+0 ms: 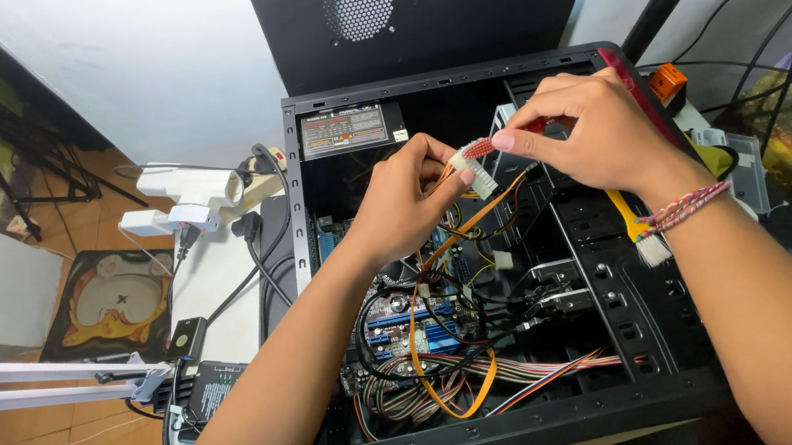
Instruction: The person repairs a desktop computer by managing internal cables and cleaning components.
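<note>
Head view, hands (pixel 498 168) pinching connector (pixel 476 167), open case (pixel 496 428)

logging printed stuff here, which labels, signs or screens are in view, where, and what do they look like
Power supply label: top left inside the open case, rectangular, dark and reddish with white panels.
Black device label: left of the case on the desk, pale print on black, too small to tell more.

Your hands (pixel 498 168) pinch a matt white plastic connector (pixel 477 167); the computer case (pixel 627 365) is matt black painted metal, the cables (pixel 452 383) glossy plastic-sheathed.
</note>
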